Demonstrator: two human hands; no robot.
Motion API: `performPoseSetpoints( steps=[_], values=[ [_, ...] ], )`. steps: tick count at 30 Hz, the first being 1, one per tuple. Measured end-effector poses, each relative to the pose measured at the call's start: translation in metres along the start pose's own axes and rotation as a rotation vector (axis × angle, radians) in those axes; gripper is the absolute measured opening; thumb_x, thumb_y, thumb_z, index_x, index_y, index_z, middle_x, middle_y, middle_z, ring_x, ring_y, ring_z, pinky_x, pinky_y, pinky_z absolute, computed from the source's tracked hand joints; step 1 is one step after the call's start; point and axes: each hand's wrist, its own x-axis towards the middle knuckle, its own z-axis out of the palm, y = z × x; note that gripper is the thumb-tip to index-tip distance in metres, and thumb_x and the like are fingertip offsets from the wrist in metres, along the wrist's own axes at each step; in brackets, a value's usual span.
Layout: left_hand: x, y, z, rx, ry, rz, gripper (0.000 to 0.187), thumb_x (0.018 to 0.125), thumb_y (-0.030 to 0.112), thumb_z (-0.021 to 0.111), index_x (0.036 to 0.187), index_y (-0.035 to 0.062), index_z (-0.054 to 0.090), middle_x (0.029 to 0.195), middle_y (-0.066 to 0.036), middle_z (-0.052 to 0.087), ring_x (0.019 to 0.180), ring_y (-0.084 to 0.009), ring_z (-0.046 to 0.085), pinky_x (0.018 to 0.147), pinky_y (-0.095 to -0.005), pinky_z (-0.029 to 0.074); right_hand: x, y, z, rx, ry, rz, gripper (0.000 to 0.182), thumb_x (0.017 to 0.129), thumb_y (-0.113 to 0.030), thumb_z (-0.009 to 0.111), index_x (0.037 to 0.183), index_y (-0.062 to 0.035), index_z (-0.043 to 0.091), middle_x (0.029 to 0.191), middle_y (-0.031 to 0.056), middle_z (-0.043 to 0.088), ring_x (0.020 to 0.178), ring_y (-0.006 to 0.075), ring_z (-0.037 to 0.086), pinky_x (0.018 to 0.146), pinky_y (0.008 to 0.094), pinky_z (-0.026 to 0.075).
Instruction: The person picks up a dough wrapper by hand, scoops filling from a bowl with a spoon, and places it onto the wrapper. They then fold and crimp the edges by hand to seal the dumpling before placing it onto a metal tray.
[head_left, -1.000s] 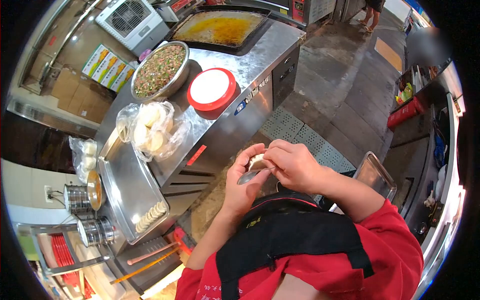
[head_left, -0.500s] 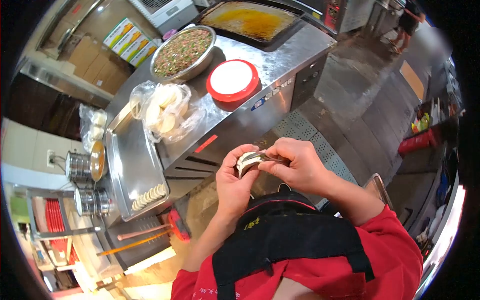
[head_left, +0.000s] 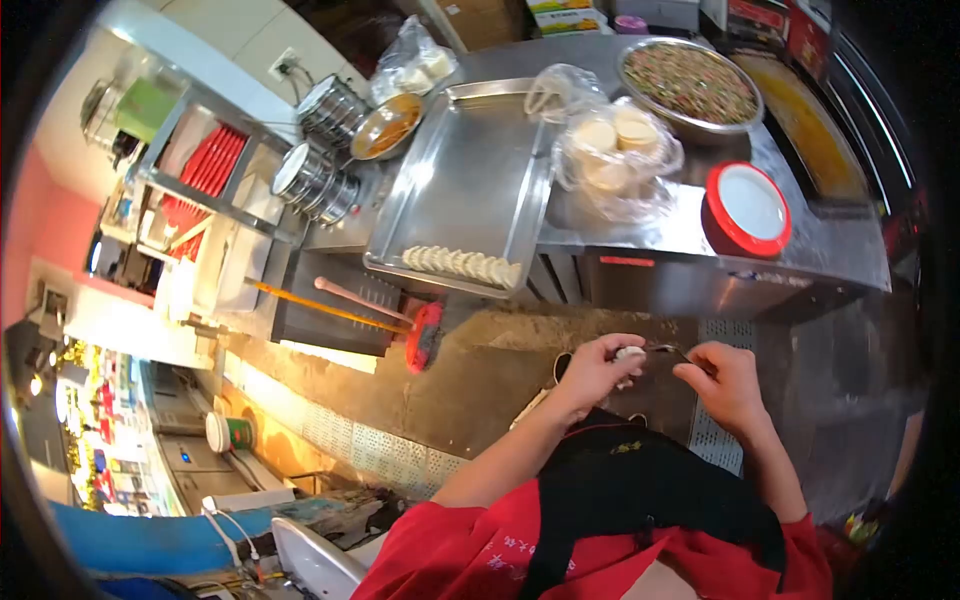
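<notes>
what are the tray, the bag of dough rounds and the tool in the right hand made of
Tray: bare metal, probably stainless steel, smooth and shiny, with bright reflections.
Bag: thin clear plastic, glossy and crinkled; the pale dough rounds show through.
Tool in the right hand: perhaps polished metal, going by its thin, greyish glint; too small to be sure.

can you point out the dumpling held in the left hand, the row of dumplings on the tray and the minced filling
Held dumpling [head_left: 630,353], head view: its visible pale top
Row of dumplings [head_left: 461,264], head view: middle of the row
Minced filling [head_left: 691,84], head view: middle of its surface
</notes>
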Motion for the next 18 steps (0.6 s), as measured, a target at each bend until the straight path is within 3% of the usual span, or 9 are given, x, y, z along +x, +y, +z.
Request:
performPoseSetpoints(
  steps=[1, 4, 5, 8, 10, 11, 13, 16, 18],
  values=[
    [0.005, 0.003, -0.024, -0.042, 0.062, 0.033, 0.032, 0.089, 0.010, 0.062, 0.118, 0.0007, 0.055, 0.094, -0.004, 0.064, 0.079, -0.0111, 0.062, 0.066, -0.0235, 0.050, 0.007, 0.003, 0.004, -0.010, -0.010, -0.019, 0.021, 0.075, -0.016, 0.074, 0.079, 0.0018, 0.063, 0.066, 0.0138, 0.060, 0.056, 0.0205, 0.058, 0.054, 0.0293, 0.044],
    [0.015, 0.017, -0.123, -0.220, 0.275, 0.239, 0.032, 0.088, 0.010, 0.063, 0.117, -0.0003, 0.055, 0.093, -0.006, 0.064, 0.078, -0.0143, 0.063, 0.067, -0.0275, 0.051, 0.032, 0.012, 0.003, 0.159, 0.058, 0.230, 0.014, 0.076, -0.009, 0.068, 0.078, 0.0040, 0.064, 0.064, 0.0048, 0.060, 0.059, 0.0095, 0.055, 0.055, 0.0259, 0.044],
    [0.008, 0.047, -0.149, -0.100, 0.485, 0.179, 0.032, 0.087, 0.007, 0.062, 0.118, -0.0004, 0.054, 0.092, -0.007, 0.064, 0.077, -0.0146, 0.063, 0.068, -0.0276, 0.051, 0.046, 0.010, -0.005, 0.167, 0.070, 0.271, 0.012, 0.076, -0.007, 0.065, 0.077, 0.0047, 0.064, 0.064, 0.0023, 0.060, 0.061, 0.0081, 0.054, 0.055, 0.0251, 0.043],
    [0.022, 0.058, -0.280, -0.052, 0.785, 0.382, 0.034, 0.084, -0.001, 0.062, 0.118, 0.0014, 0.057, 0.090, -0.007, 0.064, 0.075, -0.0127, 0.061, 0.063, -0.0249, 0.051, 0.087, 0.014, -0.019, 0.122, 0.198, 0.317, 0.008, 0.079, -0.007, 0.063, 0.077, 0.0011, 0.063, 0.063, -0.0018, 0.055, 0.056, 0.0045, 0.048, 0.050, 0.0209, 0.036],
    [0.032, 0.073, -0.341, 0.212, 1.033, 0.332, 0.026, 0.082, 0.004, 0.065, 0.108, 0.0020, 0.063, 0.092, -0.008, 0.065, 0.077, -0.0149, 0.062, 0.069, -0.0273, 0.050, 0.107, 0.008, -0.010, 0.089, 0.232, 0.306, 0.007, 0.080, -0.006, 0.062, 0.078, 0.0001, 0.063, 0.062, -0.0026, 0.054, 0.055, 0.0034, 0.047, 0.049, 0.0201, 0.034],
    [0.042, 0.073, -0.367, 0.200, 1.025, 0.309, 0.026, 0.082, 0.004, 0.065, 0.108, 0.0020, 0.063, 0.092, -0.008, 0.065, 0.077, -0.0149, 0.062, 0.069, -0.0273, 0.050, 0.115, 0.003, -0.003, 0.097, 0.238, 0.327, 0.007, 0.081, -0.007, 0.062, 0.079, -0.0004, 0.063, 0.063, -0.0030, 0.054, 0.055, 0.0028, 0.046, 0.049, 0.0197, 0.033],
    [0.058, 0.077, -0.400, 0.838, 1.108, 0.411, 0.028, 0.077, 0.009, 0.068, 0.104, 0.0026, 0.065, 0.091, -0.015, 0.067, 0.081, -0.0264, 0.065, 0.071, -0.0358, 0.050, 0.131, -0.009, 0.014, 0.094, 0.234, 0.356, 0.007, 0.082, -0.007, 0.062, 0.080, -0.0009, 0.063, 0.063, -0.0033, 0.054, 0.054, 0.0022, 0.045, 0.048, 0.0192, 0.032],
    [0.076, 0.081, -0.416, 1.060, 0.967, 0.232, 0.026, 0.076, 0.009, 0.066, 0.101, 0.0016, 0.064, 0.094, -0.021, 0.065, 0.092, -0.0364, 0.063, 0.078, -0.0412, 0.049, 0.142, -0.005, 0.046, 0.137, 0.193, 0.353, 0.011, 0.084, -0.011, 0.063, 0.079, -0.0009, 0.063, 0.062, -0.0032, 0.054, 0.052, 0.0027, 0.045, 0.047, 0.0191, 0.033],
    [0.084, 0.079, -0.430, 1.142, 0.904, 0.137, 0.024, 0.077, 0.008, 0.065, 0.100, 0.0012, 0.064, 0.095, -0.021, 0.065, 0.092, -0.0370, 0.062, 0.079, -0.0415, 0.049, 0.150, -0.013, 0.054, 0.149, 0.165, 0.426, 0.011, 0.084, -0.011, 0.063, 0.080, -0.0007, 0.063, 0.063, -0.0032, 0.054, 0.053, 0.0030, 0.046, 0.048, 0.0193, 0.034]
  ],
)
